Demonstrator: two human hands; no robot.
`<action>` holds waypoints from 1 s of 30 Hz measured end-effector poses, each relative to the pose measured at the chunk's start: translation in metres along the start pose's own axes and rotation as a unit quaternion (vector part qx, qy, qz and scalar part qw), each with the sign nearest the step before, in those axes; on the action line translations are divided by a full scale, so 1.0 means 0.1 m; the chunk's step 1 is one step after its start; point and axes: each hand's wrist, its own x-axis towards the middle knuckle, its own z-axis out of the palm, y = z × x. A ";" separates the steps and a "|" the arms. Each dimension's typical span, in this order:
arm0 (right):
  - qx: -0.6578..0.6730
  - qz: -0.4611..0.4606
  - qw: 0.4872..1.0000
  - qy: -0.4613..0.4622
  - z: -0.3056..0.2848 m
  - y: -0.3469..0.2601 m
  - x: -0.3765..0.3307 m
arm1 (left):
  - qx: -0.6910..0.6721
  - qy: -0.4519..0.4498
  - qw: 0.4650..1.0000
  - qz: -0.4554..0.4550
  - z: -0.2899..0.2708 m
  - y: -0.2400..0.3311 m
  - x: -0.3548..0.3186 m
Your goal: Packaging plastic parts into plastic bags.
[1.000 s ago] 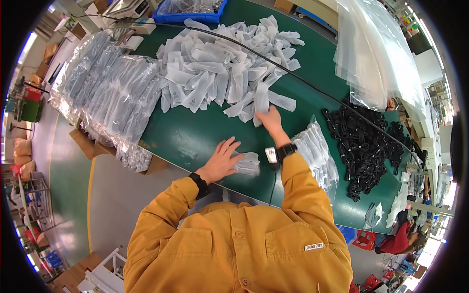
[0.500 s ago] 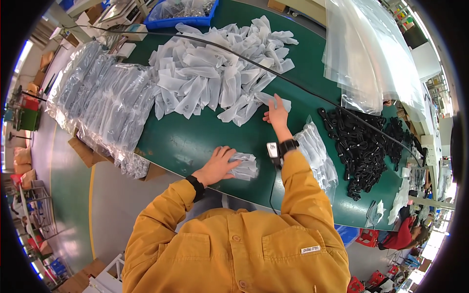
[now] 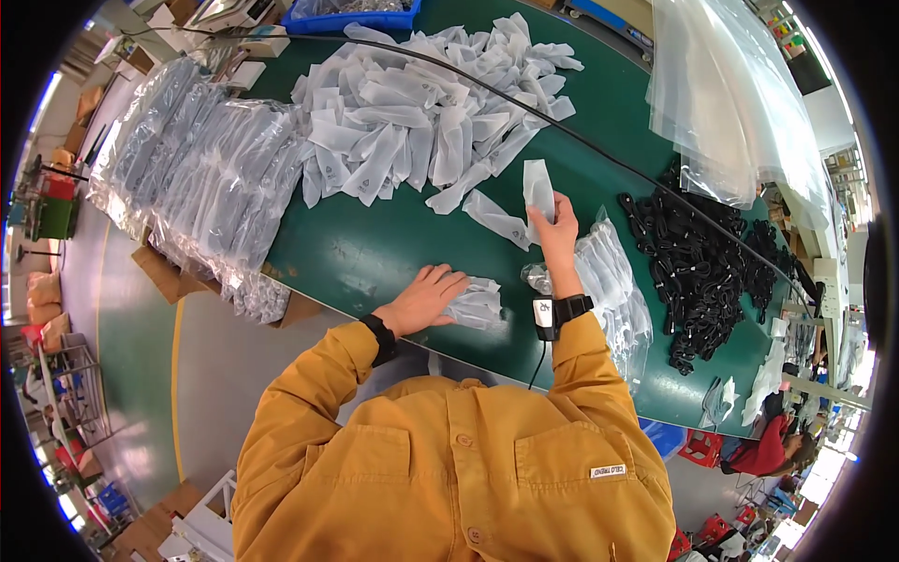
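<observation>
In my right hand [image 3: 556,228], pinched by its lower end, stands a narrow frosted plastic pouch [image 3: 538,180] above the table. A second frosted pouch [image 3: 496,219] lies flat just left of that hand. My left hand [image 3: 428,298] rests palm down near the table's front edge, fingers stretched out and touching a small stack of frosted pouches [image 3: 478,305]. Beyond both hands spreads a big loose heap of the same pouches [image 3: 398,122]. To the right of my right forearm lies a clear bag packed with pouches [image 3: 613,281].
Large clear bags full of pouches [image 3: 229,178] cover the left end of the green table [image 3: 365,253]. Coiled black cables [image 3: 688,281] are piled at the right, near hanging clear plastic sheets [image 3: 721,103]. A black cord [image 3: 487,87] crosses above the table. A blue bin [image 3: 351,21] stands behind.
My right hand has drawn back from the heap with a pouch, now raised upright. Another pouch lies apart from the heap. My left hand stays by the stack.
</observation>
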 end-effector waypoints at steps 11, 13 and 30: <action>0.059 0.042 0.984 -0.164 0.10 -0.62 -0.17 | 0.007 0.007 1.000 0.028 -0.02 -0.03 0.02; -0.028 0.018 0.985 -0.172 0.26 -0.50 -0.17 | 0.010 0.002 1.000 0.024 0.00 -0.03 -0.01; -0.312 -0.103 0.893 -0.309 0.23 -0.06 -0.74 | 0.046 0.046 0.998 -0.008 -0.16 0.09 0.04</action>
